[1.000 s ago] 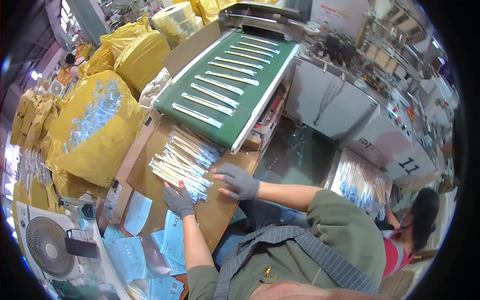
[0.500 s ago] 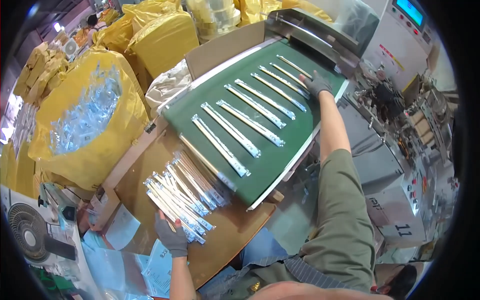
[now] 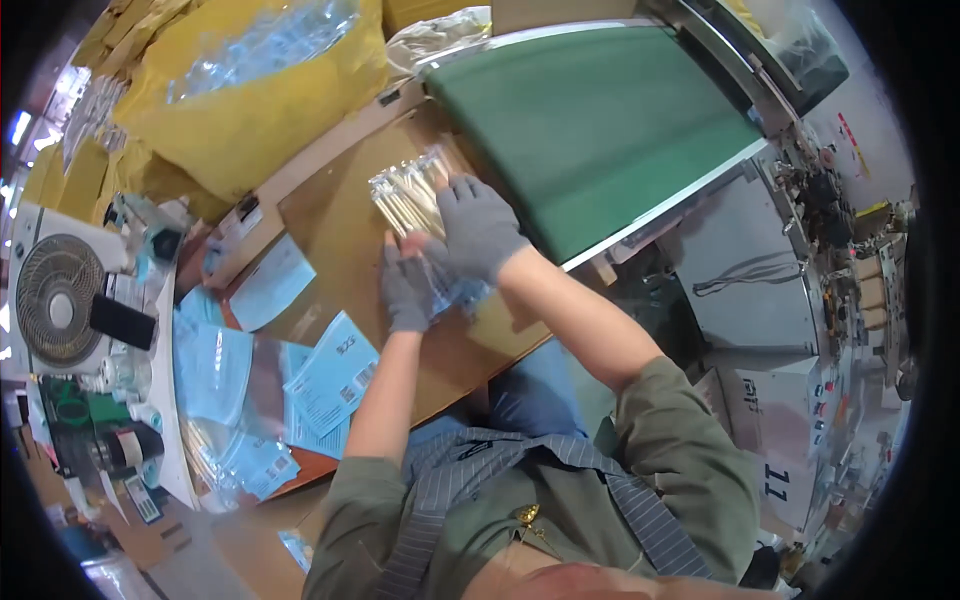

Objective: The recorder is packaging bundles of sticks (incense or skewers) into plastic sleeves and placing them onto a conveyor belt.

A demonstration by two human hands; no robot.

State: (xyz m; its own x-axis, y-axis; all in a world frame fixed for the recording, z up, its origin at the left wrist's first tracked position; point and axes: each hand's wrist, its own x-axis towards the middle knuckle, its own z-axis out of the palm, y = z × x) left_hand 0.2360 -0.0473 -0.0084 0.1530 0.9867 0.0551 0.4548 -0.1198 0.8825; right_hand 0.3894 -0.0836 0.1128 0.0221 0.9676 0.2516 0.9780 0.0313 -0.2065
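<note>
Since half a second ago, the right hand point(image 3: 480, 230) is coming back from the far end of the belt point(image 3: 600, 130) to the sticks point(image 3: 405, 205), which are now lying closer together. They are showing pale tan wood inside clear, shiny wrap, with light blue at the ends nearest the person, and they are lying roughly side by side, slanting across the brown table point(image 3: 335, 195) just beside the near end of the belt.

Two hands, both in grey gloves, are working at this one bundle. Right is lying over the upper-right part, its fingers held near each other; left point(image 3: 408, 285) is bending along the lower-left side, thumb toward the sticks — whether either is gripping or only pressing, I cannot tell. Several sticks are showing past the fingers, but the hands and blur are hiding too many for a sure count.

One yellow bag point(image 3: 240, 150) is holding blue-and-clear wrappers point(image 3: 265, 50) beyond the table. At the left, one fan point(image 3: 60, 265) and one black slab point(image 3: 122, 321) are sitting near several blue pouches point(image 3: 335, 375) — overlapping, so their number is staying uncertain.
</note>
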